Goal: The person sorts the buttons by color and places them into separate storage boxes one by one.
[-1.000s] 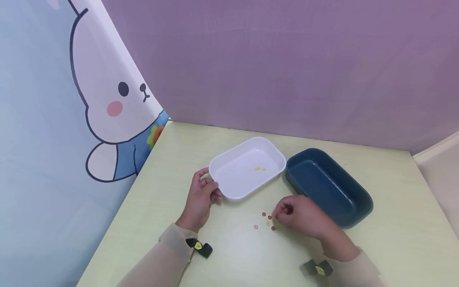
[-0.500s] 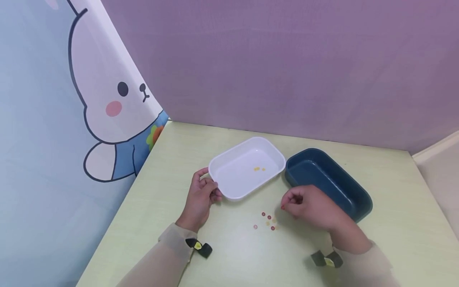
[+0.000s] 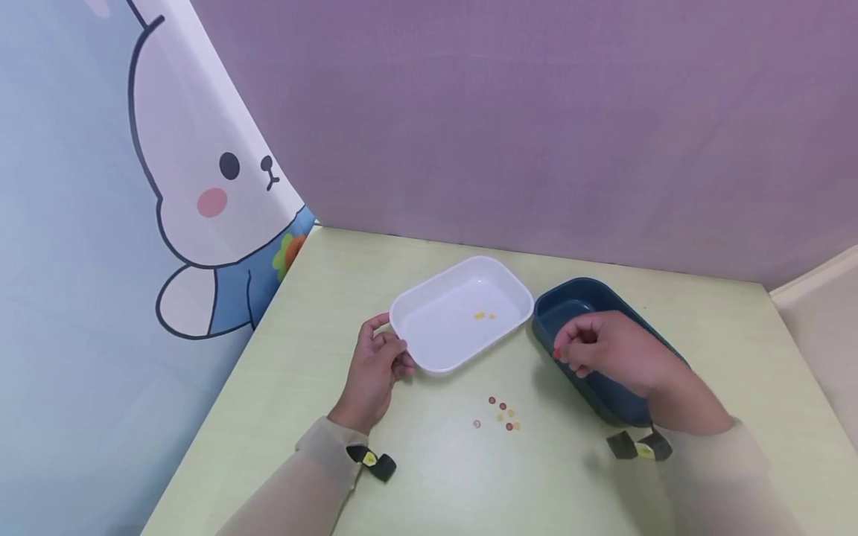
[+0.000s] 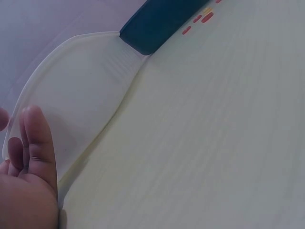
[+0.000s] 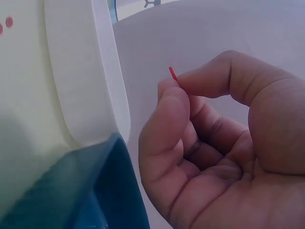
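My right hand (image 3: 613, 350) pinches a small thin red disc (image 5: 172, 73) between thumb and forefinger, the other fingers curled in. In the head view it hangs over the near-left side of the dark teal tray (image 3: 660, 339). My left hand (image 3: 377, 372) grips the near-left corner of the white tray (image 3: 436, 335), thumb at the rim; the left wrist view shows its fingers (image 4: 39, 138) against the outer wall. A few yellow discs (image 3: 480, 316) lie inside the white tray. On the table, several red discs (image 3: 503, 406) and yellow discs (image 3: 511, 413) form a loose cluster.
The two trays stand almost corner to corner on the pale table (image 3: 415, 484). Behind them rises a purple backdrop (image 3: 536, 134). A blue cartoon-print cloth (image 3: 74, 260) hangs at the left, and a white surface (image 3: 821, 327) borders the right.
My right hand has lifted a red disc from the cluster and carried it up and right, over the teal tray. My left hand stays on the white tray.
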`<state>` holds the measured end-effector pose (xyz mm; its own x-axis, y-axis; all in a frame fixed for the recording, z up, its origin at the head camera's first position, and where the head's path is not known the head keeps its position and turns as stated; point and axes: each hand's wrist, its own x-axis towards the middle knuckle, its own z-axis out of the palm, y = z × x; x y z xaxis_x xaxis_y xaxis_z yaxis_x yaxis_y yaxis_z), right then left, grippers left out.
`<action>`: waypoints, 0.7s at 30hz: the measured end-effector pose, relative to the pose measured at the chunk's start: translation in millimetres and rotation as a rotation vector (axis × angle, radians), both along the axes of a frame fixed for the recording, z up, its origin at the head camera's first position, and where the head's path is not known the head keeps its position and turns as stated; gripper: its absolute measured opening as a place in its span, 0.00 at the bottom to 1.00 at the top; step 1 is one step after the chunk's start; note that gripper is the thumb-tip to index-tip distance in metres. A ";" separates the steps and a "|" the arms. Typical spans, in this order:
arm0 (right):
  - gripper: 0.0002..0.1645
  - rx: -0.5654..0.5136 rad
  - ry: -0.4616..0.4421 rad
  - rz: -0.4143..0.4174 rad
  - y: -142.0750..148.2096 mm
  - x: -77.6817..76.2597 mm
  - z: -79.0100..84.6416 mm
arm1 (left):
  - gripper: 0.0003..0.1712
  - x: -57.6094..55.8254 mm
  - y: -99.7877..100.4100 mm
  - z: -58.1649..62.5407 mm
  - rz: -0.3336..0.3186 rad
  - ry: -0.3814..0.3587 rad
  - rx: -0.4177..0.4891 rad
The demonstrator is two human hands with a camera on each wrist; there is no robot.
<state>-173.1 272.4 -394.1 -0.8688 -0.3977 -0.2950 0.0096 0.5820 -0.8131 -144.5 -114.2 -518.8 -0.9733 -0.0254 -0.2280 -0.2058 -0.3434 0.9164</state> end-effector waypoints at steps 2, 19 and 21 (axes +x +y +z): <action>0.08 -0.011 -0.016 0.007 2.5 -4.6 1.0 | 0.32 0.2 -0.1 0.5 -0.001 0.000 0.000; 0.13 -0.036 -0.143 -0.044 19.8 -36.1 -13.3 | 0.32 2.8 -2.9 3.2 -0.009 -0.007 0.006; 0.13 -0.034 -0.153 -0.051 20.7 -39.8 -14.8 | 0.32 2.9 -3.8 2.5 -0.011 -0.006 0.008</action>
<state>-212.9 293.1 -408.9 -0.8341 -0.3665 -0.4123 0.1631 0.5501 -0.8190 -141.6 -118.0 -516.3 -0.9721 -0.0127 -0.2344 -0.2155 -0.3483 0.9123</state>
